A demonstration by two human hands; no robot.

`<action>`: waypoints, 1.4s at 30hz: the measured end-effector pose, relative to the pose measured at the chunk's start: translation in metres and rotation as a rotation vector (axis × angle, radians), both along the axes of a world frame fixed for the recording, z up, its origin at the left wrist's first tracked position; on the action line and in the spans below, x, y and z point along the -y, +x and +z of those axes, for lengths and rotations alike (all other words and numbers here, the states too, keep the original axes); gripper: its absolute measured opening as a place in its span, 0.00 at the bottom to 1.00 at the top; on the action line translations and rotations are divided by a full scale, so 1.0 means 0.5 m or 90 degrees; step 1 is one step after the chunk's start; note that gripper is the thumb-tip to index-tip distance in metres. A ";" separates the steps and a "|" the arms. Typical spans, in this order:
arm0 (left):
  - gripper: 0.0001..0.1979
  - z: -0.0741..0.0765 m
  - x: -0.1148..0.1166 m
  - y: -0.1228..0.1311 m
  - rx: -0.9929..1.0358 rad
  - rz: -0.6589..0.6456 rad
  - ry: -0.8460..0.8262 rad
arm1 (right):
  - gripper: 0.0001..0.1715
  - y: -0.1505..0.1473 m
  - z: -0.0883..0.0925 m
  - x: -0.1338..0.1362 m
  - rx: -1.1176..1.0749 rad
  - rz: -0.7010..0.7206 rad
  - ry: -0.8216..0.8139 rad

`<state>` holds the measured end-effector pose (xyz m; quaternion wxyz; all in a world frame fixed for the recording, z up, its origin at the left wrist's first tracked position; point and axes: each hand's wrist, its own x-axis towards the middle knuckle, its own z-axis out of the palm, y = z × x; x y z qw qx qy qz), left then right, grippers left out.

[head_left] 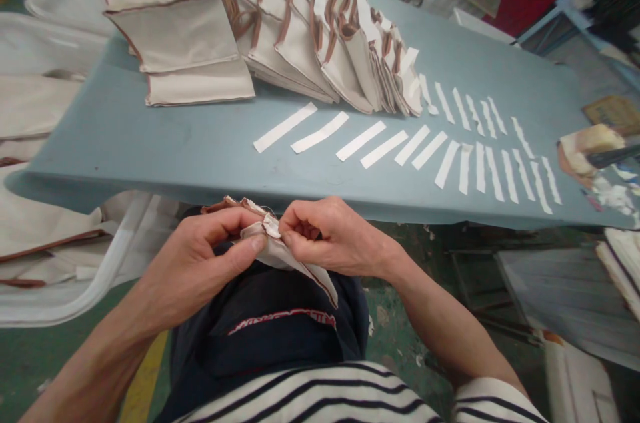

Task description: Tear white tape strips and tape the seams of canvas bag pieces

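Both my hands hold one crumpled cream cloth bag with brown trim [295,261] over my lap, just below the front edge of the blue table [150,149]. My left hand [200,263] pinches the bag's top edge between thumb and fingers. From the other side, my right hand [330,236] grips the same edge with curled fingers. The bag's lower part hangs down between my wrists.
Stacks of finished cream bags with brown handles [280,29] lie fanned along the table's far side. Rows of several white strips [430,143] lie across the table's middle and right. More cream bags fill white bins [45,229] at the left. Clutter stands at the right.
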<state>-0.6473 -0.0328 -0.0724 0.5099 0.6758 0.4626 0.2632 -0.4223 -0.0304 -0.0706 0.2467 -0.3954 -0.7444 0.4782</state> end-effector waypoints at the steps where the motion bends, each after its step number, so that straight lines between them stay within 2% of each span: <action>1: 0.11 0.002 0.001 -0.001 0.004 -0.004 -0.001 | 0.05 0.000 -0.001 0.001 -0.011 -0.001 -0.014; 11: 0.13 0.007 0.005 -0.010 0.045 -0.004 0.010 | 0.06 -0.007 0.007 0.015 0.000 -0.032 0.037; 15: 0.12 0.006 0.004 -0.011 0.080 -0.015 0.013 | 0.04 -0.008 0.016 0.022 0.002 -0.089 0.156; 19: 0.12 0.008 0.005 -0.010 0.059 -0.016 0.068 | 0.05 -0.014 0.027 0.030 0.043 -0.094 0.289; 22: 0.12 0.008 0.008 -0.007 0.037 -0.007 0.101 | 0.06 -0.020 0.030 0.032 0.091 -0.111 0.325; 30: 0.12 0.001 0.022 0.008 -0.065 0.004 0.222 | 0.10 -0.018 0.045 0.036 0.213 -0.083 0.343; 34: 0.13 0.004 0.025 0.017 -0.097 0.009 0.250 | 0.11 -0.020 0.057 0.035 0.272 -0.072 0.333; 38: 0.14 0.005 0.027 0.025 -0.107 0.025 0.232 | 0.10 -0.027 0.068 0.030 0.298 -0.073 0.264; 42: 0.12 -0.003 0.021 0.027 -0.069 0.053 0.159 | 0.07 -0.029 0.075 0.009 0.237 -0.070 0.141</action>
